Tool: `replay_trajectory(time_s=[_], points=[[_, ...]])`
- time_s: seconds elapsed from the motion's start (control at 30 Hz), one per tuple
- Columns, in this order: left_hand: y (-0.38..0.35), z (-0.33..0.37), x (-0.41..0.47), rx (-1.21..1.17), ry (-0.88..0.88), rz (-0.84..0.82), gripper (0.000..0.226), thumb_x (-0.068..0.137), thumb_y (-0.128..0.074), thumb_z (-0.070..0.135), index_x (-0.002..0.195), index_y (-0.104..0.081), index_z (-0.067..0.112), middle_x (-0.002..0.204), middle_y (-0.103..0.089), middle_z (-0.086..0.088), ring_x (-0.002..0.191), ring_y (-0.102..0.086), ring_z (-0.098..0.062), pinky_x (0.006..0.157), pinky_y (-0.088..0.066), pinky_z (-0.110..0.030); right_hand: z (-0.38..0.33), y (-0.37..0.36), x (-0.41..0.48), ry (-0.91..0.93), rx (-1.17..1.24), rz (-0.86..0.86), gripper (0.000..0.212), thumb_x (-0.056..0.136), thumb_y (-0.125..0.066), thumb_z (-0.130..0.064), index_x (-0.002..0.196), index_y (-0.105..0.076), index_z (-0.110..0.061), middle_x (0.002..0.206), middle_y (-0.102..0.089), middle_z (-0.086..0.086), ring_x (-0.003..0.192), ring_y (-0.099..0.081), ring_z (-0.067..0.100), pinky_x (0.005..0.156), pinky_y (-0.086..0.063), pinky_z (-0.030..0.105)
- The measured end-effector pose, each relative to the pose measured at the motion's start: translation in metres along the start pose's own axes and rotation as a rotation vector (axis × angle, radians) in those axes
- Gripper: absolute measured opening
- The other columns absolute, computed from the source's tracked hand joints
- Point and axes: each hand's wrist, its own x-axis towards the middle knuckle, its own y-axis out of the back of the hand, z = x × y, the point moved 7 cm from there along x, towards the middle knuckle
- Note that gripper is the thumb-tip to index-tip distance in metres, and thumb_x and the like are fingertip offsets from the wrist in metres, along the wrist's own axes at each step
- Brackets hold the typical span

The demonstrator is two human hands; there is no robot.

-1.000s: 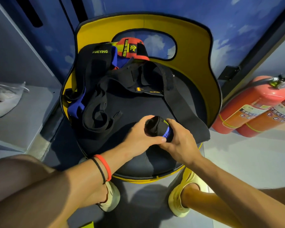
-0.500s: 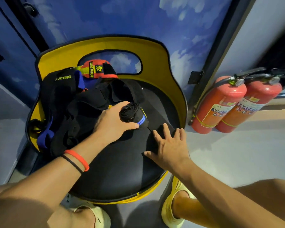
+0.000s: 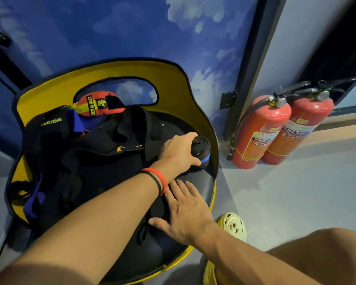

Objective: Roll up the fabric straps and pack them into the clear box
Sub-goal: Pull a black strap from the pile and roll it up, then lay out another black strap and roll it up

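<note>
My left hand [image 3: 178,153] is closed around a rolled black strap with a blue stripe [image 3: 200,148], holding it at the right edge of the chair seat [image 3: 201,182]. My right hand [image 3: 186,212] lies flat with fingers spread on a black strap [image 3: 156,204] on the seat's front. A heap of loose black and blue straps [image 3: 86,153] covers the seat's left and back. A red and yellow strap [image 3: 100,103] sits at the back. No clear box is in view.
The yellow chair back [image 3: 173,79] curves around the seat. Two red fire extinguishers [image 3: 261,132] stand on the floor to the right by a dark door frame [image 3: 247,64]. My yellow shoes [image 3: 233,225] are on the grey floor below the seat.
My left hand has carried the rolled strap to the right edge of the seat. My right hand let go of the roll and now rests flat on the seat.
</note>
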Motion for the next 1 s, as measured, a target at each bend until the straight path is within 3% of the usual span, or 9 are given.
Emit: replay_trajectory(time_s=[0.2, 0.33, 0.47, 0.53, 0.7, 0.83, 1.0], points=[[-0.027, 0.013, 0.008, 0.024, -0.059, -0.008, 0.066, 0.074, -0.087, 0.038, 0.129, -0.050, 0.032, 0.118, -0.071, -0.003, 0.112, -0.064, -0.033, 0.092, -0.051, -0.044, 0.001, -0.002, 0.007, 0.026, -0.005, 0.062, 0.100, 0.089, -0.005, -0.081, 0.161, -0.018, -0.014, 0.166, -0.021, 0.013, 0.155, -0.009, 0.031, 0.125, -0.003, 0.052], [-0.026, 0.006, 0.009, -0.057, -0.019, -0.028, 0.083, 0.074, -0.088, 0.035, 0.140, -0.037, 0.034, 0.126, -0.068, -0.007, 0.117, -0.061, -0.035, 0.095, -0.051, -0.048, 0.001, -0.005, 0.009, 0.020, 0.013, 0.060, 0.100, 0.086, -0.003, -0.081, 0.160, -0.021, -0.016, 0.164, -0.025, 0.012, 0.154, -0.012, 0.031, 0.125, -0.004, 0.052], [-0.028, 0.004, 0.005, -0.154, 0.025, -0.025, 0.064, 0.075, -0.088, 0.029, 0.112, -0.036, 0.030, 0.121, -0.067, -0.007, 0.112, -0.062, -0.033, 0.090, -0.050, -0.044, 0.001, -0.003, 0.010, 0.024, 0.009, 0.094, 0.108, 0.082, 0.019, -0.080, 0.161, -0.022, -0.018, 0.162, -0.031, 0.011, 0.152, -0.016, 0.031, 0.124, -0.004, 0.052], [-0.028, 0.006, 0.003, -0.166, 0.029, -0.037, 0.063, 0.076, -0.088, 0.026, 0.118, -0.040, 0.026, 0.119, -0.065, -0.009, 0.114, -0.058, -0.032, 0.092, -0.049, -0.045, 0.000, -0.003, 0.010, 0.031, 0.008, 0.106, 0.115, 0.076, 0.025, -0.079, 0.161, -0.023, -0.018, 0.163, -0.030, 0.011, 0.153, -0.015, 0.030, 0.124, -0.003, 0.052], [-0.027, 0.003, 0.002, -0.214, -0.011, -0.084, 0.078, 0.072, -0.090, 0.024, 0.135, -0.043, 0.025, 0.135, -0.052, -0.003, 0.124, -0.053, -0.029, 0.100, -0.048, -0.045, 0.001, -0.001, 0.007, 0.016, 0.006, 0.077, 0.106, 0.084, 0.010, -0.084, 0.159, -0.026, -0.018, 0.163, -0.029, 0.009, 0.152, -0.017, 0.030, 0.125, -0.003, 0.052], [-0.024, -0.008, -0.003, -0.301, 0.008, -0.179, 0.111, 0.071, -0.090, 0.030, 0.158, -0.022, 0.031, 0.155, -0.043, -0.006, 0.141, -0.043, -0.030, 0.113, -0.041, -0.054, 0.001, 0.005, 0.005, -0.008, 0.010, 0.073, 0.098, 0.089, -0.013, -0.084, 0.157, -0.029, -0.016, 0.158, -0.034, 0.011, 0.147, -0.025, 0.032, 0.124, -0.009, 0.053], [0.004, -0.028, -0.016, -0.347, 0.021, -0.156, 0.093, 0.078, -0.087, 0.025, 0.155, -0.036, 0.027, 0.147, -0.051, 0.000, 0.125, -0.055, -0.020, 0.106, -0.048, -0.041, -0.001, 0.005, 0.005, -0.025, -0.002, 0.041, 0.097, 0.090, -0.014, -0.084, 0.161, -0.019, -0.017, 0.167, -0.018, 0.012, 0.152, -0.016, 0.033, 0.125, -0.009, 0.051]])
